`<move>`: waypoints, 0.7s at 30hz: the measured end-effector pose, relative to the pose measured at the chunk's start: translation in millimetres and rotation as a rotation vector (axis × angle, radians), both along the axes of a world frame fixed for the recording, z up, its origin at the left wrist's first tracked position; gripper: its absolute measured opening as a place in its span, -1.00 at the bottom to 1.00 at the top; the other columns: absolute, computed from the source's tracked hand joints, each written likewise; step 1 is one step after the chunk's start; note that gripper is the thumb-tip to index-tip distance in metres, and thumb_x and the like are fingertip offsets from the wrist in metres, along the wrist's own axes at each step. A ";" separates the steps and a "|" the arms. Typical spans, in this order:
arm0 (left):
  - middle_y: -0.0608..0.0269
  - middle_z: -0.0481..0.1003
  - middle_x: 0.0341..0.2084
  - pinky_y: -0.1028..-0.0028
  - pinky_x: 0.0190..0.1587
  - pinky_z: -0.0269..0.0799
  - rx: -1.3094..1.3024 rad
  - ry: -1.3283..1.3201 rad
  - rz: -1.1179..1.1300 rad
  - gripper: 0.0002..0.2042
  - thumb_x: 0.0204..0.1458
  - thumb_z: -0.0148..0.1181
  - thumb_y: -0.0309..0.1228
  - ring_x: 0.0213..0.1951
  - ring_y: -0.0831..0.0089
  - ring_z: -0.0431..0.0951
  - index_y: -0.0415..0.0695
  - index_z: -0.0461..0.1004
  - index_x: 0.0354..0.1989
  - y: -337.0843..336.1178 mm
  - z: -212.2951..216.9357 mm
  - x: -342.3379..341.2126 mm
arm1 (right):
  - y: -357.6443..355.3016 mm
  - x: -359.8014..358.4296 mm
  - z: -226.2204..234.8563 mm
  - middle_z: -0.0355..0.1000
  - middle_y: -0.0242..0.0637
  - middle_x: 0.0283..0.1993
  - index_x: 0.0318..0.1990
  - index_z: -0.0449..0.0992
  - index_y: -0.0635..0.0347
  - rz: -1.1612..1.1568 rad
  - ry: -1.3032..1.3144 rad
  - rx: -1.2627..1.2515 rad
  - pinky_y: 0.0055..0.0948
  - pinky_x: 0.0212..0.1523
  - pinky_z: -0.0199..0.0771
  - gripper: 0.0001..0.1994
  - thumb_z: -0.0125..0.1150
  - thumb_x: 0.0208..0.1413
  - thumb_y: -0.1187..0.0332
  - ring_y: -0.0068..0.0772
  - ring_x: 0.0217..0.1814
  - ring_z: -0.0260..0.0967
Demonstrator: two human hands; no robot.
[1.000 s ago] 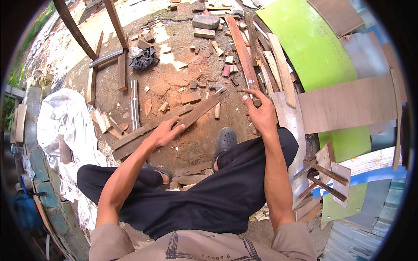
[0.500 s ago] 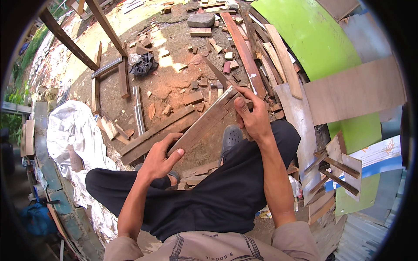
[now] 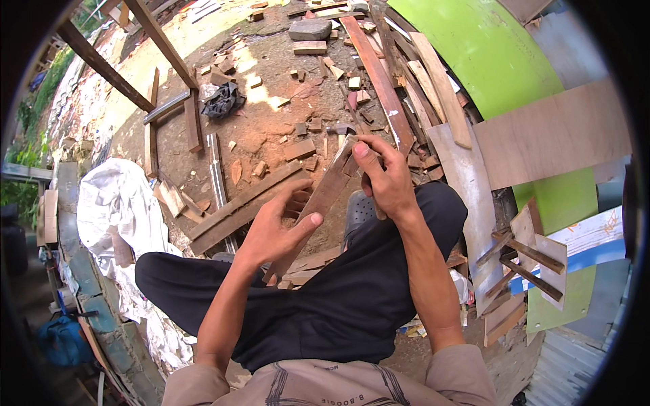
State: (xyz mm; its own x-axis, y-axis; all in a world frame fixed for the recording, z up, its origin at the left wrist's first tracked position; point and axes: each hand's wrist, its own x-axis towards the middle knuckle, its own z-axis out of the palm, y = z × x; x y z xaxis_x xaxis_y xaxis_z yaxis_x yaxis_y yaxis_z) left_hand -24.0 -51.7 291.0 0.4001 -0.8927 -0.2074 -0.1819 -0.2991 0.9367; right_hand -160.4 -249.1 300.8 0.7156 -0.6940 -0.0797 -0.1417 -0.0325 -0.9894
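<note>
Diagonally, wooden strip (image 3: 318, 203) runs lower-left to upper-right, left hand (image 3: 274, 227) gripping low end, right hand (image 3: 386, 179) pinching top.

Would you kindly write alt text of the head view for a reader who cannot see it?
Seen from above, a seated person holds a long wooden strip tilted across the knees, left hand at its lower part, right hand at its upper end. Wood offcuts litter the dirt ground, with a green panel to the right.

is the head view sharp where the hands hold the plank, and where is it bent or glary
Head view: hands, left and right, and plank look sharp; straight timbers bow toward the dark round rim; sunlit ground at top left is washed out.
</note>
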 end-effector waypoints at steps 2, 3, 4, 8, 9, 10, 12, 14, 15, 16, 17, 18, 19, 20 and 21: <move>-0.09 0.54 0.02 0.26 0.09 0.50 -0.027 0.083 0.058 -0.28 0.10 0.40 -0.10 -0.03 0.16 0.62 -0.22 0.28 0.34 -16.3 16.6 -9.0 | 1.9 -1.8 1.9 0.50 -0.35 -0.44 0.00 0.58 0.37 0.021 0.003 0.003 -0.53 -0.43 0.30 -0.44 0.28 0.25 -0.07 -0.64 -0.44 0.34; -0.09 0.53 0.03 0.27 0.10 0.50 -0.039 0.124 0.090 -0.26 0.08 0.42 -0.11 -0.02 0.17 0.61 -0.23 0.26 0.35 -22.7 22.3 -13.6 | 3.5 -1.9 1.4 0.51 -0.33 -0.44 0.00 0.57 0.37 0.026 -0.005 -0.001 -0.52 -0.43 0.31 -0.44 0.27 0.25 -0.07 -0.63 -0.45 0.34; -0.09 0.53 0.04 0.27 0.10 0.50 -0.054 0.127 0.113 -0.25 0.06 0.45 -0.12 -0.02 0.17 0.61 -0.22 0.26 0.35 -28.0 24.6 -18.5 | 4.8 -2.2 0.7 0.52 -0.32 -0.43 0.00 0.57 0.38 0.031 -0.014 -0.005 -0.51 -0.43 0.32 -0.44 0.26 0.25 -0.07 -0.62 -0.45 0.34; -0.02 0.52 0.04 0.26 0.07 0.51 -0.130 -0.203 0.153 -0.26 0.02 0.49 -0.17 0.00 0.19 0.60 -0.19 0.28 0.32 -38.2 20.6 -31.7 | 7.0 -2.1 -0.6 0.54 -0.28 -0.42 0.00 0.57 0.39 0.050 -0.038 -0.055 -0.46 -0.38 0.38 -0.42 0.26 0.24 -0.09 -0.56 -0.42 0.40; 0.01 0.52 0.03 0.26 0.05 0.52 -0.151 -0.370 0.145 -0.29 0.02 0.49 -0.19 0.01 0.20 0.60 -0.17 0.30 0.31 -38.5 16.6 -33.9 | 7.7 -0.9 -0.2 0.55 -0.27 -0.42 0.00 0.57 0.39 0.038 -0.049 -0.058 -0.45 -0.37 0.40 -0.41 0.26 0.24 -0.10 -0.54 -0.41 0.42; 0.02 0.53 0.02 0.25 0.02 0.52 -0.105 -0.457 0.181 -0.31 0.02 0.48 -0.19 -0.02 0.16 0.61 -0.17 0.31 0.28 -38.1 14.0 -36.1 | 8.3 0.1 -0.1 0.56 -0.25 -0.41 0.00 0.57 0.39 0.012 -0.030 -0.053 -0.43 -0.36 0.42 -0.41 0.26 0.23 -0.11 -0.51 -0.40 0.44; 0.03 0.54 -0.01 0.21 -0.05 0.54 0.003 -0.638 0.259 -0.37 0.02 0.48 -0.20 -0.07 0.08 0.63 -0.17 0.34 0.21 -33.6 7.4 -39.5 | 12.4 4.3 -3.1 0.58 -0.21 -0.39 0.00 0.57 0.38 -0.044 0.031 -0.026 -0.39 -0.33 0.45 -0.39 0.27 0.22 -0.13 -0.46 -0.37 0.49; 0.01 0.53 -0.12 0.16 -0.13 0.53 -0.010 -0.716 0.287 -0.44 0.02 0.46 -0.22 -0.13 0.03 0.61 -0.18 0.38 0.14 -30.5 -9.8 -37.5 | 17.6 8.0 -2.6 0.60 -0.15 -0.39 -0.01 0.57 0.38 -0.095 0.144 -0.050 -0.35 -0.32 0.47 -0.39 0.28 0.21 -0.13 -0.38 -0.36 0.53; 0.00 0.52 -0.17 0.14 -0.18 0.52 -0.013 -0.757 0.306 -0.47 0.03 0.45 -0.24 -0.15 0.00 0.60 -0.18 0.39 0.11 -28.3 -21.7 -34.5 | 21.2 10.3 0.7 0.60 -0.12 -0.39 -0.01 0.57 0.39 -0.108 0.207 -0.091 -0.33 -0.32 0.48 -0.39 0.29 0.20 -0.13 -0.34 -0.36 0.55; -0.02 0.53 -0.20 0.14 -0.16 0.52 -0.090 -0.780 0.307 -0.46 0.08 0.40 -0.24 -0.16 0.01 0.61 -0.19 0.38 0.18 -26.4 -37.7 -28.7 | 23.7 11.8 1.5 0.60 -0.08 -0.40 -0.02 0.57 0.39 -0.120 0.269 -0.132 -0.30 -0.31 0.48 -0.39 0.29 0.20 -0.13 -0.29 -0.37 0.56; -0.05 0.53 -0.19 0.12 -0.15 0.52 -0.120 -0.767 0.290 -0.47 0.12 0.36 -0.23 -0.14 -0.01 0.61 -0.19 0.37 0.21 -26.4 -51.1 -22.7 | 23.9 13.2 -0.2 0.57 -0.14 -0.43 -0.04 0.58 0.38 -0.102 0.361 -0.170 -0.33 -0.33 0.47 -0.40 0.30 0.20 -0.14 -0.36 -0.38 0.53; -0.07 0.54 -0.17 0.11 -0.13 0.52 -0.149 -0.750 0.270 -0.47 0.16 0.32 -0.22 -0.12 -0.03 0.61 -0.20 0.36 0.23 -25.7 -64.1 -17.3 | 24.6 13.6 -2.7 0.54 -0.19 -0.46 -0.06 0.58 0.36 -0.086 0.457 -0.208 -0.36 -0.35 0.45 -0.40 0.31 0.19 -0.14 -0.43 -0.40 0.49; -0.10 0.54 -0.15 0.09 -0.11 0.51 -0.177 -0.732 0.251 -0.48 0.20 0.28 -0.21 -0.11 -0.05 0.61 -0.20 0.35 0.26 -25.0 -77.2 -10.8 | 25.1 13.9 -5.3 0.50 -0.25 -0.49 -0.08 0.59 0.35 -0.068 0.553 -0.247 -0.38 -0.37 0.43 -0.41 0.32 0.19 -0.15 -0.49 -0.41 0.45; -0.14 0.53 -0.12 0.08 -0.09 0.51 -0.123 -0.657 0.258 -0.42 0.19 0.28 -0.15 -0.08 -0.08 0.60 -0.20 0.31 0.29 -23.2 -93.2 -4.0 | 26.0 11.4 -9.4 0.51 -0.24 -0.48 -0.08 0.59 0.33 -0.059 0.536 -0.243 -0.39 -0.39 0.42 -0.43 0.33 0.19 -0.13 -0.51 -0.44 0.45; -0.19 0.52 -0.08 0.07 -0.06 0.51 -0.075 -0.579 0.266 -0.36 0.18 0.27 -0.10 -0.06 -0.12 0.59 -0.21 0.27 0.33 -23.3 -107.8 4.6 | 24.9 8.6 -12.8 0.52 -0.24 -0.47 -0.07 0.59 0.32 -0.051 0.520 -0.244 -0.40 -0.41 0.42 -0.45 0.34 0.19 -0.11 -0.52 -0.46 0.44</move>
State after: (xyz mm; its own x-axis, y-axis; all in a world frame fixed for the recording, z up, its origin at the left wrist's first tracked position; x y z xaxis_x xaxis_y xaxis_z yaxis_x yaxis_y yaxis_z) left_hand -19.3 -75.0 183.2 0.6382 -0.7513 0.1681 -0.5936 -0.3412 0.7288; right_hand -151.8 -224.1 288.1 0.5900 -0.7692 -0.2455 -0.6149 -0.2309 -0.7541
